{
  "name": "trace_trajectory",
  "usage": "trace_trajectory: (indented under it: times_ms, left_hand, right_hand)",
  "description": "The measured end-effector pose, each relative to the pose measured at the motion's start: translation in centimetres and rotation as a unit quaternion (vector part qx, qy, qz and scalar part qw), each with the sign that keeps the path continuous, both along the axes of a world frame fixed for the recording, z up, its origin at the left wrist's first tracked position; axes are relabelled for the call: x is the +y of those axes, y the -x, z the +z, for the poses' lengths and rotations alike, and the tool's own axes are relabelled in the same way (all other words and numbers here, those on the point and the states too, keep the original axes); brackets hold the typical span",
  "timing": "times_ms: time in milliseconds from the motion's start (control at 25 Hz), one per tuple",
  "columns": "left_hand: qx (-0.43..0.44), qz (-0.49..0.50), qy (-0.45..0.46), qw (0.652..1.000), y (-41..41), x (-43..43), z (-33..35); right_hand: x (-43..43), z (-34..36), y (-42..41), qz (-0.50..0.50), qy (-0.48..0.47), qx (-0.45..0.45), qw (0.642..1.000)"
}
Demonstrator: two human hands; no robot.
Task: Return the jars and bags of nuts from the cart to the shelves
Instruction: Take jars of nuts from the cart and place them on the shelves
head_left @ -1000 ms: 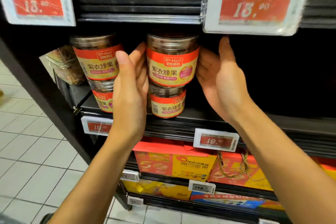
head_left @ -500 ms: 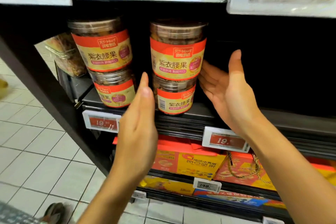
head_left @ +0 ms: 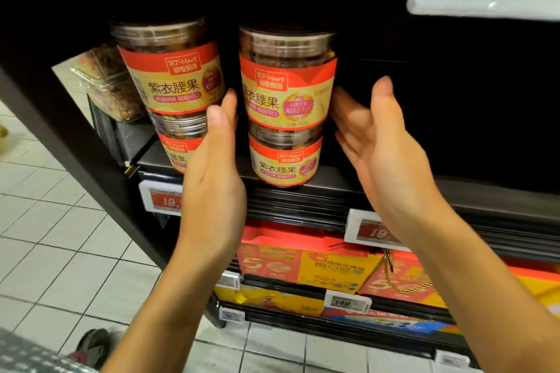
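Jars of nuts (head_left: 288, 82) stand two high in two stacks on the shelf (head_left: 394, 188). Both hands are empty with straight, relaxed fingers: the left hand (head_left: 212, 179) between the left stack (head_left: 172, 76) and the right stack (head_left: 286, 160), the right hand (head_left: 385, 154) just beside the right stack. These four look shelved; what remains to bring cannot be seen. Labels read "RT-Mart" and "紫衣腰果"; the price tag (head_left: 162, 200) below begins "19."

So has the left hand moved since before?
Yes. The left hand has dropped: its fingertips were level with the label top of the upper right jar, and now reach only the label's lower half.
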State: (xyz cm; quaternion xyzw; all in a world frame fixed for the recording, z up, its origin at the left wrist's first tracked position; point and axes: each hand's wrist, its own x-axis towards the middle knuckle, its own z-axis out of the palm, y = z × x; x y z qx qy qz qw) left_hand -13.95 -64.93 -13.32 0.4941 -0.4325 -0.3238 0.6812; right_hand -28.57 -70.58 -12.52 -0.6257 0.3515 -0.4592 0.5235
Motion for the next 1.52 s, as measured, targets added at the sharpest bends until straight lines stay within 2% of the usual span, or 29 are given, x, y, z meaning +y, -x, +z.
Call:
trace_trajectory:
  times_ms: [160, 280, 400, 560, 720, 1000, 1280, 1400, 1520]
  left_hand:
    - [-0.015, -0.044, 0.033, 0.998, 0.4, 0.6, 0.8]
    - [-0.032, -0.054, 0.047, 0.997, 0.5, 1.8, 0.3]
    - [-0.016, -0.034, 0.01, 0.999, 0.0, 1.4, 0.1]
    - [-0.024, -0.057, -0.014, 0.998, 0.3, 0.9, -0.5]
    - [-0.033, -0.05, -0.034, 0.998, -0.4, 0.5, -0.7]
    - [-0.025, -0.047, -0.052, 0.997, -0.8, 0.8, -0.8]
    - [-0.045, 0.019, -0.068, 0.997, -1.4, 0.8, -0.4]
    - [-0.02, 0.044, -0.107, 0.993, -1.1, 2.2, 0.5]
    - [0.029, 0.02, -0.143, 0.989, 0.0, 4.2, 2.3]
  right_hand:
    - [-1.0, 0.1, -1.3, -0.016, -0.013, -0.004, 1.0]
    - [-1.9, 0.0, -1.7, -0.051, -0.018, -0.039, 0.998]
    - [-1.2, -0.6, -1.1, -0.103, -0.017, -0.079, 0.991]
    - [0.5, -1.6, -1.7, -0.075, -0.003, -0.096, 0.993]
    - [0.9, -1.7, -2.5, -0.064, 0.015, -0.069, 0.995]
    - [0.5, -1.3, -2.8, -0.062, -0.025, -0.059, 0.996]
    - [0.4, -0.7, -2.3, -0.034, -0.055, -0.013, 0.998]
    - [0.6, 0.2, -1.6, -0.025, -0.076, 0.03, 0.996]
    - [1.3, 2.0, -1.8, -0.008, -0.118, 0.052, 0.992]
